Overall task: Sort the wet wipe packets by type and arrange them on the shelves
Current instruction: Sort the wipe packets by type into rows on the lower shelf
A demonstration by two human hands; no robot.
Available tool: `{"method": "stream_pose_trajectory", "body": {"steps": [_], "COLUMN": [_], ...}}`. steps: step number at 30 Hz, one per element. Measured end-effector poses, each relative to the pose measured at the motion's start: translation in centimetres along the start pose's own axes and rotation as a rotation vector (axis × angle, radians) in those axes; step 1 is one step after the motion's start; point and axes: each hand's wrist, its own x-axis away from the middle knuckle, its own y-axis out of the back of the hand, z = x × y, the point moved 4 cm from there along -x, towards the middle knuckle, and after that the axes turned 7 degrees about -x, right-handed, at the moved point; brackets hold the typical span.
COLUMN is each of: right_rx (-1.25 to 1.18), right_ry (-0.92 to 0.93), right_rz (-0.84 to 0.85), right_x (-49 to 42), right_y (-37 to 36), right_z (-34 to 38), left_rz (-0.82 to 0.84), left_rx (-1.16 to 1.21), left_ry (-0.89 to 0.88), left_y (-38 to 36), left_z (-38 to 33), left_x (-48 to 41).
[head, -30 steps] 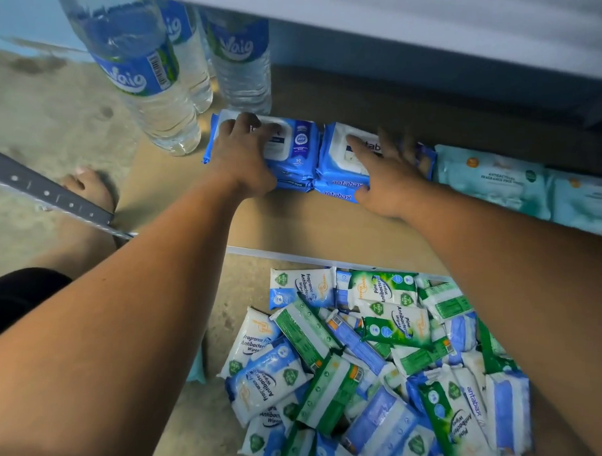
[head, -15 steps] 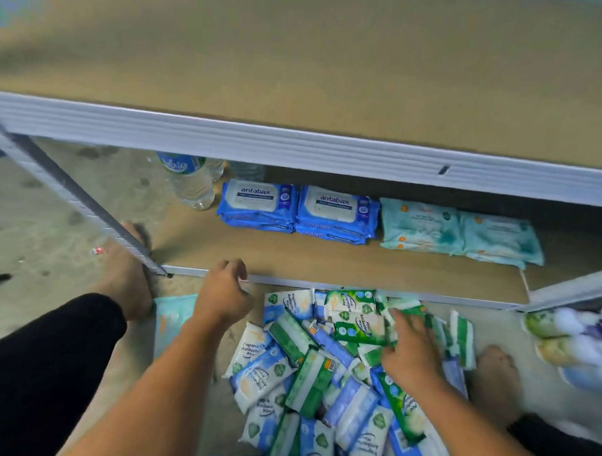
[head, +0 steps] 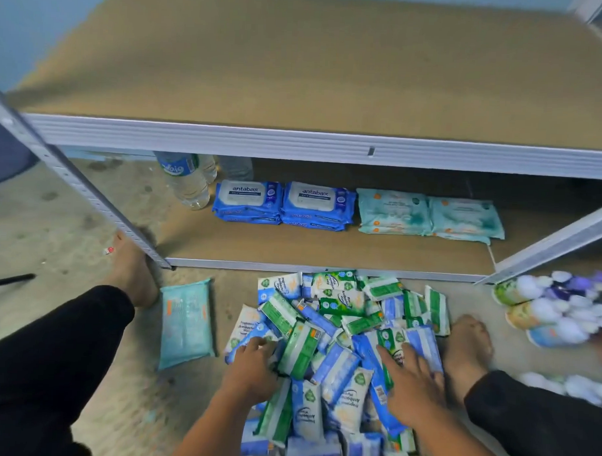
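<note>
Packets [head: 341,306] in green and blue lie heaped on the floor [head: 229,293]. The left hand [head: 254,366] curls its fingers into the heap, grip unclear; the right hand [head: 413,382] lies flat on it, fingers spread. Beyond, blue packs [head: 283,203] and teal packs [head: 429,215] sit on the lower shelf [head: 326,249].

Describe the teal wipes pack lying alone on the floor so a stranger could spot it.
Find the metal shelf; on the floor before it lies a heap of small packets. Just left of the heap lies the teal pack, alone, the only teal one not on the shelf.
</note>
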Motion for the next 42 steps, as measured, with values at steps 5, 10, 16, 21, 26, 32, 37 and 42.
{"method": "stream_pose_trajectory", "body": {"steps": [5,10,16,21,26,32,37,42], "right_rx": [-0.094,-0.069,-0.112,-0.049,-0.002,0.053,0.048,-0.080], "right_ry": [-0.020,-0.019,-0.027,-0.172,-0.230,-0.219,-0.161,-0.174], "right_rz": [-0.060,-0.085,-0.355,-0.267,-0.206,-0.157,-0.132,-0.066], "right_x": [-1.3,-2.5,-2.9,-1.9,-1.5,-1.2,-1.1,-0.3], "right_y": [0.5,0.2,1.0,-0.8,-1.4,-1.9,-0.4,1.1], "right_z": [-0.2,-0.8,-1.7,-0.5,1.1,1.9,2.5,1.8], "left_rz": [-0.067,-0.170,-0.155,-0.122,-0.121,-0.136,-0.118,-0.126], "left_rx": [-0.026,-0.001,0.026,-0.029,-0.042,-0.016,0.009,0.106], "left_ry": [0.129,0.103,0.035,0.013,-0.010,-0.054,-0.074,-0.059], "left_y": [0.0,0.6,0.6,0.1,-0.4,-0.9,-0.7,-0.1], "left_z": [1.4,0.5,-1.1,-0.6,-0.6,0.2,0.5,0.2], "left_x": [-0.8,-2.4,-3.7,-3.6,-3.3,-3.4,-3.4,-3.2]}}
